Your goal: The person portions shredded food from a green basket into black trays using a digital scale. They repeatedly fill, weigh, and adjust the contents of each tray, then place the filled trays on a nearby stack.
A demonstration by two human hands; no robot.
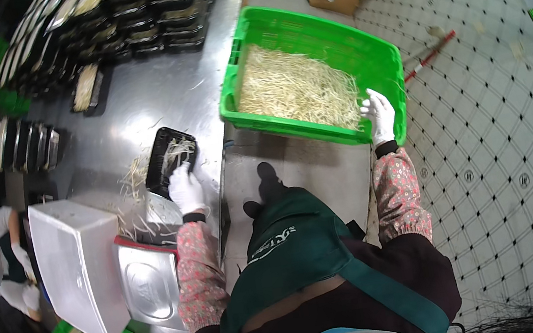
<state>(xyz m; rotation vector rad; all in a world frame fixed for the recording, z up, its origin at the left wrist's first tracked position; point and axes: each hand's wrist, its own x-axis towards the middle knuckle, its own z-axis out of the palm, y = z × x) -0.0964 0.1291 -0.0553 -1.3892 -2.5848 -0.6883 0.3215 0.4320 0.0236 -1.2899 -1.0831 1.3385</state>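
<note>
My left hand (187,189), in a white glove, is over the near end of a black plastic tray (156,165). A few pale bean sprouts (179,149) lie in that tray, close to the fingertips. Whether the fingers grip the tray or some sprouts is not clear. To the right, my right hand (380,115), also gloved in white, reaches over the near right corner of a green plastic crate (297,19). Its fingers are apart and nothing shows in them. A broad heap of bean sprouts (297,90) covers much of the crate's floor.
Filled black trays (139,26) stand stacked at the back of the steel table (143,89). Loose sprouts (135,177) lie beside my tray. A white box (78,264) and a red-edged steel pan (150,285) are nearer me. Another person's gloved hand (24,259) is far left.
</note>
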